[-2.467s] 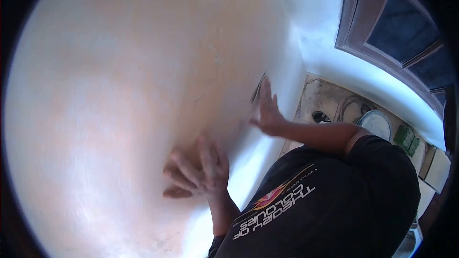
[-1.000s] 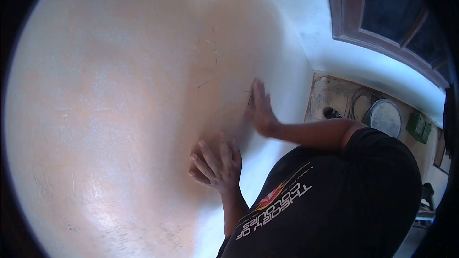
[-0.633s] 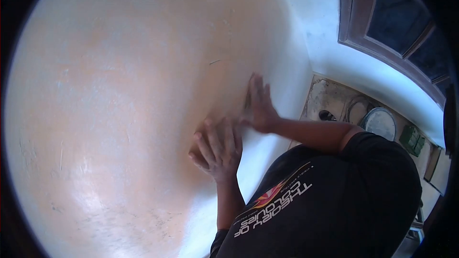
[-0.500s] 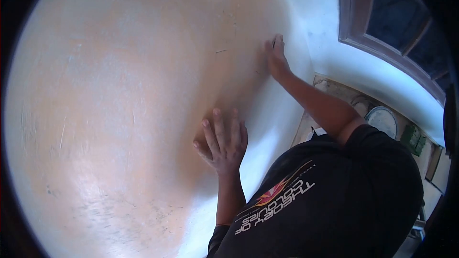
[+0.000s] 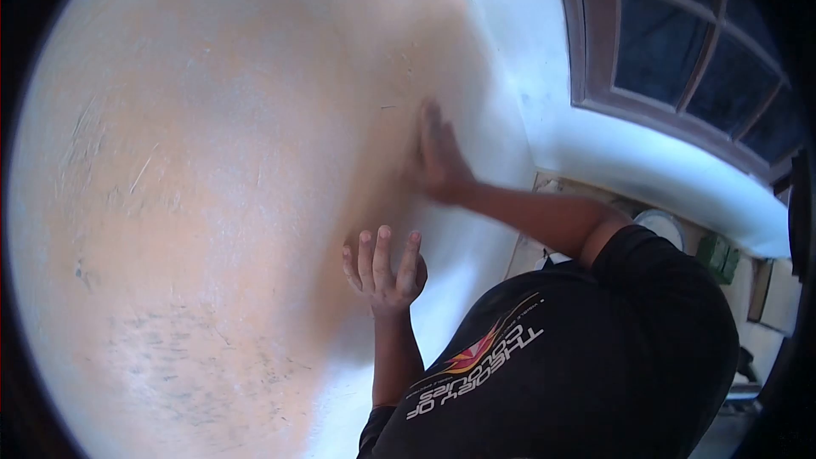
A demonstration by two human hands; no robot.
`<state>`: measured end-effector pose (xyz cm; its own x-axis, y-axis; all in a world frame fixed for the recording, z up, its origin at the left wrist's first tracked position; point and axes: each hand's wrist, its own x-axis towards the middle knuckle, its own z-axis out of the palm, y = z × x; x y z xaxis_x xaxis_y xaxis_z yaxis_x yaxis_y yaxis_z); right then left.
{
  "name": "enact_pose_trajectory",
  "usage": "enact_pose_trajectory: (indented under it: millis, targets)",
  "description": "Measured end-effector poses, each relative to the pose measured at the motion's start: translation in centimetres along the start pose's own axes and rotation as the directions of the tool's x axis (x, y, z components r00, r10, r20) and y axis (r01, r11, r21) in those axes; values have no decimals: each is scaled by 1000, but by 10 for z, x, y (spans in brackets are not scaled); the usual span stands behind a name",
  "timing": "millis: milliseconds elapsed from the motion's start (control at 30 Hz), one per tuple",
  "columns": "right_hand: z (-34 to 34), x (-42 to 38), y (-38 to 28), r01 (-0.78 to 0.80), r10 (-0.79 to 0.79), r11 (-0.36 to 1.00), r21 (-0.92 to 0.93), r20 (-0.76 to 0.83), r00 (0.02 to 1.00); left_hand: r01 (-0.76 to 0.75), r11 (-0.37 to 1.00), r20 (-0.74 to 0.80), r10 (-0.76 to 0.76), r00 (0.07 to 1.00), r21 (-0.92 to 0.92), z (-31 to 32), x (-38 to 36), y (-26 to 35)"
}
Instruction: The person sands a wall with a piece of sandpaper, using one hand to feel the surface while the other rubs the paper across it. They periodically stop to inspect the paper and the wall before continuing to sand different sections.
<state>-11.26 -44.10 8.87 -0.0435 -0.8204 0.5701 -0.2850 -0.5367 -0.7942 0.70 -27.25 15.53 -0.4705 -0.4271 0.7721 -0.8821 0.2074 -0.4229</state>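
Observation:
My left hand [image 5: 385, 270] is raised at the patchy peach-and-white wall [image 5: 212, 170], fingers spread and slightly bent, with nothing seen in it. Higher up and to the right, my right hand [image 5: 442, 157] lies along the wall surface, fingers close together and blurred by motion. A dark edge showed at its fingers a moment earlier; whatever sits under them is hidden now. Scratches and dark scuff marks [image 5: 161, 365] cover the lower left of the wall, and a short thin crack [image 5: 388, 107] is left of my right fingertips.
A brown-framed window [image 5: 663, 42] is set in the white wall at upper right. On the floor behind my right arm are a round pale container [image 5: 660, 225] and a green box [image 5: 718, 258]. My black printed T-shirt [image 5: 595, 357] fills the lower right.
My right hand has swept left and down along the wall. My left hand has dropped slightly, its fingers more bent. The view has shifted, showing more of the window.

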Motion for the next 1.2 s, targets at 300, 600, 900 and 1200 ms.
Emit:
enact_pose_trajectory:
  millis: [300,600,900,1200]
  targets:
    - [-14,22,-8,283,-252,956,-81,273,928,85,993,2,-85,996,-79,-6,-7,2]
    - [-6,-34,21,744,-683,668,-18,381,623,119,992,46,-118,992,-35,-7,1,6]
    - [-36,-8,21,704,-722,690,168,239,650,252,949,20,-252,967,-191,-21,4,14]
    - [-89,-40,-36,-769,263,193,609,723,639,626,595,361,-514,778,-503,-47,1,42]
